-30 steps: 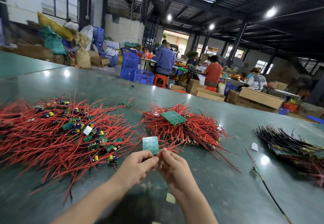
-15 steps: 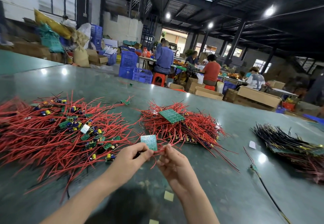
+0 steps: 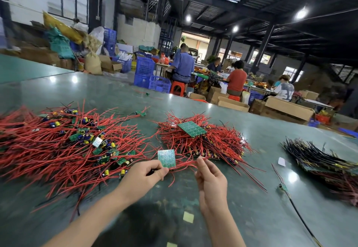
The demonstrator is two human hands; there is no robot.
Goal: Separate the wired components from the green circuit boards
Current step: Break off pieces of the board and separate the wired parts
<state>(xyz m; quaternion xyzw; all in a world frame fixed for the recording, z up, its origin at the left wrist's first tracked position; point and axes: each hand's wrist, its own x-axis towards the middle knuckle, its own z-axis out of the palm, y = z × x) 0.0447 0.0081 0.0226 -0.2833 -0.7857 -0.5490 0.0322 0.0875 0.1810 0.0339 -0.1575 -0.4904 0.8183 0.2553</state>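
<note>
A glossy green tabletop (image 3: 251,217) fills the lower frame. At left sprawls a big heap of red wired components (image 3: 58,150); at centre sits a smaller red wire pile (image 3: 203,144) with a green circuit board (image 3: 191,129) lying on top; at far right lies a dark wire bundle (image 3: 319,161). Low in the centre, the left hand (image 3: 143,177) pinches a small green board (image 3: 166,158) upright between thumb and curled fingers, while the right hand (image 3: 211,179) pinches a red wire (image 3: 186,164) running from that board.
</note>
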